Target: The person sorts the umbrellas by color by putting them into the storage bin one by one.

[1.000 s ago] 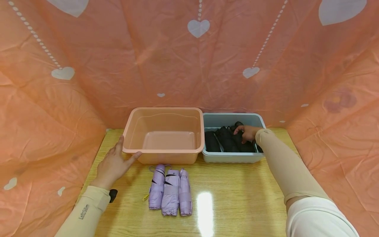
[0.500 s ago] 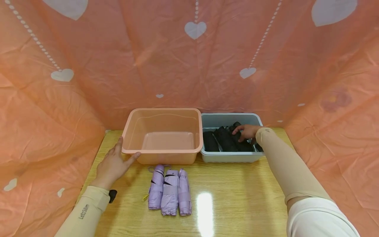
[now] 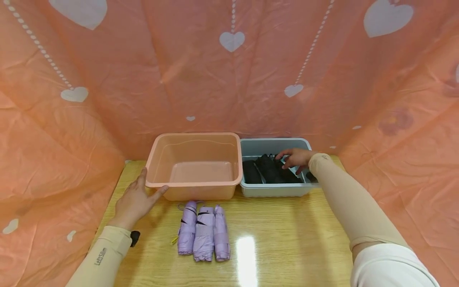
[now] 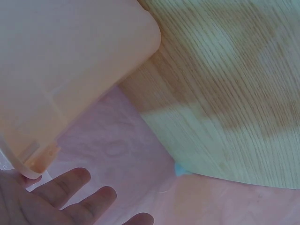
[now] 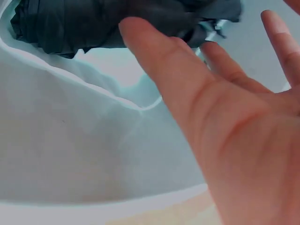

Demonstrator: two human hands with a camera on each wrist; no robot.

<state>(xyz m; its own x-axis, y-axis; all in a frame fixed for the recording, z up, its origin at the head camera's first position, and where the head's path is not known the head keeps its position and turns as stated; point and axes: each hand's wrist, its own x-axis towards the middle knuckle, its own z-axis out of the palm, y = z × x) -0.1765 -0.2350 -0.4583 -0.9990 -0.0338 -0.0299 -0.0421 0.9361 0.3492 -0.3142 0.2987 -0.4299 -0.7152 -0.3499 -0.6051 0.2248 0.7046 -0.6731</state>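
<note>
My left hand (image 3: pixel 134 203) rests against the front left corner of a peach plastic basin (image 3: pixel 202 184), thumb and fingers spread along the rim. The left wrist view shows the fingers (image 4: pixel 70 180) of this hand beside the basin's rim. My right hand (image 3: pixel 298 158) is over the grey bin (image 3: pixel 276 190), its fingers loosely spread above the black folded umbrellas (image 3: pixel 268 169). In the right wrist view the thumb (image 5: pixel 145 40) overlaps a black folded umbrella (image 5: pixel 89 21), and nothing is gripped. Three lilac folded umbrellas (image 3: pixel 203 239) lie side by side in front of the basin.
Basin and bin stand side by side at the back of the wooden table (image 3: pixel 287 235). An orange curtain (image 3: pixel 201 79) with white hearts hangs behind and at both sides. Another black item (image 3: pixel 311 177) shows at the bin's right end, partly under the right forearm.
My right hand has lifted slightly and its fingers have spread off the black umbrella, showing more of the bin's floor. The head view has shifted slightly; the left hand stays at the basin.
</note>
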